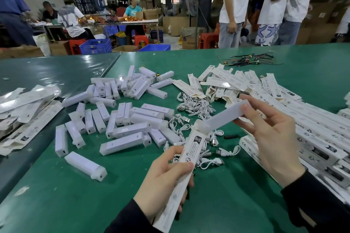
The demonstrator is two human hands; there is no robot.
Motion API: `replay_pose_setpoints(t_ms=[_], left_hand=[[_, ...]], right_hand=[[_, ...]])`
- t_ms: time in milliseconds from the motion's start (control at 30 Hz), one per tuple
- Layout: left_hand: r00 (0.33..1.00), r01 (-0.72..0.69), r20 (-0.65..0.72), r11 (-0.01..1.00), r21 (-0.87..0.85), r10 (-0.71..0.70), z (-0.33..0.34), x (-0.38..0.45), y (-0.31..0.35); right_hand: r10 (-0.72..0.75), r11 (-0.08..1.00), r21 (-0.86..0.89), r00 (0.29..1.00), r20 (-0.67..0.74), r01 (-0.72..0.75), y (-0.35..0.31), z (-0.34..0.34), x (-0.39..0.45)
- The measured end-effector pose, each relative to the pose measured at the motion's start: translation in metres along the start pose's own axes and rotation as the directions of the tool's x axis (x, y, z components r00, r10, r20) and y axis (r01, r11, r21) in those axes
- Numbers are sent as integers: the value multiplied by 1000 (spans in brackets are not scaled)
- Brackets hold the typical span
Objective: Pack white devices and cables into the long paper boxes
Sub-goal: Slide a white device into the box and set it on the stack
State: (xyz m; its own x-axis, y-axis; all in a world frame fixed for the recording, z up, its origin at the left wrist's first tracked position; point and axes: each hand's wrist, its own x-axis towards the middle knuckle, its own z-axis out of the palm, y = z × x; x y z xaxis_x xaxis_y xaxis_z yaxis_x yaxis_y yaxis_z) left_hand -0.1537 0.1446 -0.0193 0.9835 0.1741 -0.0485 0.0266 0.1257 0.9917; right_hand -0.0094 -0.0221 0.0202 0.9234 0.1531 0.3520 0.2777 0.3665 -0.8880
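My left hand (162, 179) grips a long white paper box (187, 159) with black print, tilted up toward the right. My right hand (269, 134) pinches a white device (225, 113) by its far end, and the device's near end sits at the box's open mouth. A heap of loose white devices (121, 117) covers the green table (236, 204) ahead on the left. Coiled white cables (195, 104) lie in the middle, with more just behind the box.
Flat paper boxes (231, 83) are piled at the back right, and rows of long boxes (320, 143) run along the right edge. Empty plastic sleeves (24, 111) lie far left. Dark wires (246, 60) sit at the back. People stand and sit beyond the table.
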Motion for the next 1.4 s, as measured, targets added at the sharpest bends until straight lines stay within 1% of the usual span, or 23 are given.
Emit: replay_pose_setpoints(t_ms=[133,300,367,433,533,633,700,767,800,833,867,900,933,967,1033,1067,1100,1167,1200,1233,1300,1333,1400], left_hand=[[999,3,42,1000,5,-3,0,-2,2],[983,32,185,999,-42,-24,2,-6,5],[981,33,193,998,-60,-21,3,-6,5],[983,35,184,997,-63,-23,4,-5,5],[988,40,151,997,-67,-29,3,-5,3],[989,47,143,996,-70,-36,5,-4,1],[993,26,120,995,-96,-14,6,-3,0],[998,-9,60,994,-107,15,5,-2,1],[999,-20,23,993,-115,23,4,-2,2],[1000,-26,-12,991,-129,25,3,-2,3],[999,-30,-44,989,-147,23,2,-1,4],[997,-36,-74,987,-159,24,1,-1,5],[994,-43,-103,986,-159,27,1,-1,5],[991,-53,-131,988,-148,34,1,-1,5],[982,-78,-183,989,-127,54,1,-1,5],[977,-89,-205,989,-122,62,1,-1,4],[972,-95,-225,989,-115,67,1,0,4],[960,-105,-268,991,-82,80,1,1,2],[950,-117,-297,991,-69,91,0,2,1],[937,-135,-333,989,-62,107,1,3,1],[898,-188,-410,982,-31,160,1,3,0],[880,-215,-434,977,0,193,1,2,0],[858,-261,-446,964,46,253,2,0,1]], right_hand=[[37,997,-69,997,65,-33,-3,-7,4],[159,983,-124,970,183,-137,-8,-12,9],[184,976,-154,958,219,-152,-6,-9,6],[187,963,-239,943,275,-121,-2,-4,0],[193,923,-383,883,429,-16,3,5,-11],[273,901,-434,806,525,-23,5,7,-13],[270,899,-438,820,504,-26,5,6,-9],[224,891,-454,888,403,-18,3,0,-4],[201,839,-543,910,362,30,2,-5,-1],[186,715,-686,908,376,138,1,-11,2],[214,508,-815,876,433,279,0,-16,3],[288,286,-869,828,481,405,1,-19,4],[366,115,-865,789,494,489,3,-22,4],[423,13,-851,768,481,525,7,-24,5],[435,-77,-835,772,464,545,9,-22,6],[411,-78,-828,774,481,556,8,-21,6],[358,-3,-836,781,512,549,7,-20,6],[191,322,-815,810,555,482,7,-17,3],[120,492,-760,832,542,424,4,-13,-2],[95,628,-692,848,521,355,2,-7,-7],[181,815,-558,844,504,159,-2,7,-20],[251,866,-499,826,505,42,-3,12,-25],[370,892,-429,775,512,-142,-2,18,-29]])
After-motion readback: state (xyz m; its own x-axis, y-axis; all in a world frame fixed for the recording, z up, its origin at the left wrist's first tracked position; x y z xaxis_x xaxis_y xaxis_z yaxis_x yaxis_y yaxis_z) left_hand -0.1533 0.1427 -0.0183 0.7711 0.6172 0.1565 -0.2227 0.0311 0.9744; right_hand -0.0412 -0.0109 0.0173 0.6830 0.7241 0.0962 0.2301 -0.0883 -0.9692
